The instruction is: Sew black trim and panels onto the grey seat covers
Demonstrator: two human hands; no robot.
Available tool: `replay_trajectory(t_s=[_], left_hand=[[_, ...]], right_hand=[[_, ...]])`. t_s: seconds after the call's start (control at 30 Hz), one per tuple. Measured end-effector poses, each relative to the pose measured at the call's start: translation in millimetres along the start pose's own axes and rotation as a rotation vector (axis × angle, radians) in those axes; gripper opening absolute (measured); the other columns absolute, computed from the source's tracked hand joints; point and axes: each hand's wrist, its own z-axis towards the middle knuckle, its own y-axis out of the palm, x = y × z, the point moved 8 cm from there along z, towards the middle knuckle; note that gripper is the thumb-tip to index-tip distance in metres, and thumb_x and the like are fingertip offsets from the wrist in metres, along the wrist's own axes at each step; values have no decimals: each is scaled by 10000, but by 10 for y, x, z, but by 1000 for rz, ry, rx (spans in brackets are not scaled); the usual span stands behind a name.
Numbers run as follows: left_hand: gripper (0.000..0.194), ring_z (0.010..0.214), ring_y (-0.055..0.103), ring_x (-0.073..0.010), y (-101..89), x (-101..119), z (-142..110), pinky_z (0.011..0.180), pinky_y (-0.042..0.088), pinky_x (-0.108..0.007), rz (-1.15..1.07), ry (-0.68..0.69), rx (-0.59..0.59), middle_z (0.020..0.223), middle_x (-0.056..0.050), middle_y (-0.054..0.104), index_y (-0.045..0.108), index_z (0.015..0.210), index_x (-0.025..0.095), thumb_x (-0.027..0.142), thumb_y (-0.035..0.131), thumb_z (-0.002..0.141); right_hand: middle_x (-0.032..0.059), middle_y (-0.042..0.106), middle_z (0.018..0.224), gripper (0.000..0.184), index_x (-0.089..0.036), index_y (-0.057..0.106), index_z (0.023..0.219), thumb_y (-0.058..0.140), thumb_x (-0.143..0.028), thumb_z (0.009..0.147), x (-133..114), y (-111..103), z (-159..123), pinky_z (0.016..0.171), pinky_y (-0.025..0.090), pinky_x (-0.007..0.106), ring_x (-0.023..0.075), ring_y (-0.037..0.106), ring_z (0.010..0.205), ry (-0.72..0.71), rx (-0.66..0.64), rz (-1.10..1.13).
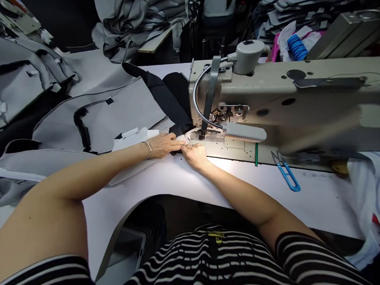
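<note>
My left hand (163,144) lies with stretched fingers on the edge of a grey fabric panel (128,113) that carries black trim. My right hand (195,156) is closed, its fingertips pinched on the fabric edge beside my left fingertips. Exactly what lies under the fingers is hidden. Both hands are just left of and in front of the presser foot (201,135) of a sewing machine (231,88). A lit lamp (244,132) on a bent metal neck shines on this spot. Black fabric (163,97) extends behind the needle area.
Blue thread snips (285,172) and a green stick (256,154) lie to the right. Striped cloth (375,193) hangs at the right edge. Grey panels (14,78) are heaped at left, with another fabric pile (140,18) behind. A blue thread spool (297,47) stands behind the machine.
</note>
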Motion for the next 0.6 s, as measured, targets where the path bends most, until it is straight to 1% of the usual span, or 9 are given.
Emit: replay_trajectory(t_s=[0.07,0.13,0.2,0.3,0.37,0.47,0.53,0.6], left_hand=[[324,908,486,-191,80,-3,15,628,370,-281,-26,25,46,1045,-63,614,584,964,212,20,375,808],[311,862,492,-180,134,-21,25,595,381,-269,-51,24,113,983,-80,605,578,951,187,29,330,847],[288,855,503,-173,155,-39,32,621,417,-257,-78,7,206,943,-92,590,571,962,165,57,317,877],[256,861,527,-167,190,-9,53,716,462,-258,-93,-22,317,913,-92,583,564,938,146,99,314,906],[252,855,543,-173,219,13,91,727,478,-268,-90,-83,375,905,-98,581,559,921,142,123,308,918],[273,819,558,-188,233,2,195,709,493,-297,-70,-237,459,866,-106,573,557,898,143,120,286,916],[290,810,559,-195,215,-11,310,727,495,-312,-64,-318,475,829,-103,562,560,878,144,109,274,911],[293,838,558,-203,176,-28,450,751,493,-318,-80,-378,459,825,-106,553,560,894,136,104,270,909]], right_hand=[[109,664,939,357,-157,612,1062,288,-134,913,11,25,12,780,362,327,195,575,788,7,-25,-11],[110,668,931,356,-158,614,1060,291,-137,913,24,39,22,784,364,325,196,576,797,25,-41,-22],[114,675,913,355,-156,621,1051,293,-149,915,38,35,27,766,369,322,201,582,797,52,-50,-40],[129,688,866,349,-152,643,1008,307,-172,915,52,-13,27,702,379,322,218,599,760,86,-51,-79],[126,697,855,339,-175,658,982,327,-191,911,94,-75,28,669,382,323,231,617,747,132,-47,-101],[116,704,846,339,-217,672,978,340,-207,908,190,-205,41,636,386,322,241,637,736,205,-28,-127],[119,700,826,341,-223,671,1004,344,-216,908,268,-303,56,614,385,316,242,641,721,253,-5,-139],[129,690,822,332,-214,660,1043,357,-235,908,371,-397,63,621,391,308,245,641,747,321,31,-148]])
